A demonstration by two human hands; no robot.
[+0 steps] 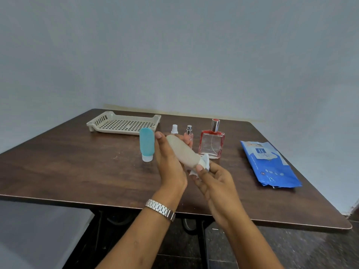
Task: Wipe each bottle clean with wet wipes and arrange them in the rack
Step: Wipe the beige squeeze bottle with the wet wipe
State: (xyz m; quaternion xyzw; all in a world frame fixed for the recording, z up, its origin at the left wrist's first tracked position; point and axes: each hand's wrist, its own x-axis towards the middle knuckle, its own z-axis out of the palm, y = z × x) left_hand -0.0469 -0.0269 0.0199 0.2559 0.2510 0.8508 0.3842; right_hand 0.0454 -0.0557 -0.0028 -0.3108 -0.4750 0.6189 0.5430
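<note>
The left hand (169,162) is curling round the beige bottle (181,149) above the table (77,162). The right hand (215,183), at the bottle's 4 o'clock end, is pinching a wipe (206,163) over what seems the cap.

You are in a plain room, likely a home: bare grey-blue walls (174,55) meet in a corner behind a dark wood-grain surface (77,162), dark floor tiles (291,249) lie below, and a perfume bottle (211,144) stands among toiletries.

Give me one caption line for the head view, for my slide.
Left hand holds a beige bottle; right hand holds a wet wipe at its cap.
</note>
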